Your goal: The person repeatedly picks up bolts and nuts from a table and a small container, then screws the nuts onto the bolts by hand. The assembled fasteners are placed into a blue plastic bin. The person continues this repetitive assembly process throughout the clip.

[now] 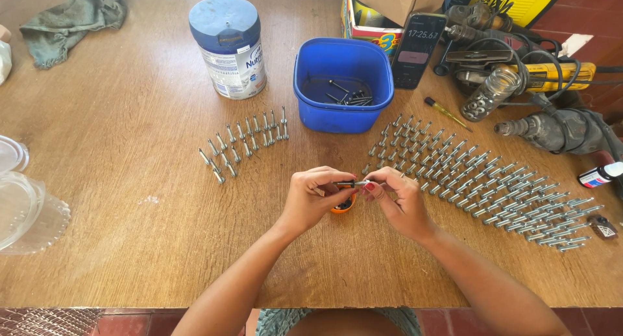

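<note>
Pinched between the fingertips of both hands is a short dark metal screw, held level above the wooden tabletop. The left hand closes on its dark end, and the right hand closes on the paler, silvery end with thumb and forefinger (red nail polish shows on the right thumb). Both grips are narrow — fingertips tight on the screw, the other fingers curled.

Just below the screw, partly hidden under the left hand, sits a small round orange cap on the table; what lies in it cannot be made out.

To the right of the hands, a broad field of silver metal screws fitted with sleeves lies in slanted rows, reaching almost to the table's right edge. To the upper left, well apart from the hands, a smaller cluster of bare silver screws lies in short rows.

Beyond the hands stands a square blue plastic tub with a few dark screws in its bottom. Left of it stands a cylindrical tin with a blue lid. Right of the tub a black phone leans — next to it a tangle of yellow and grey power drills.
</note>
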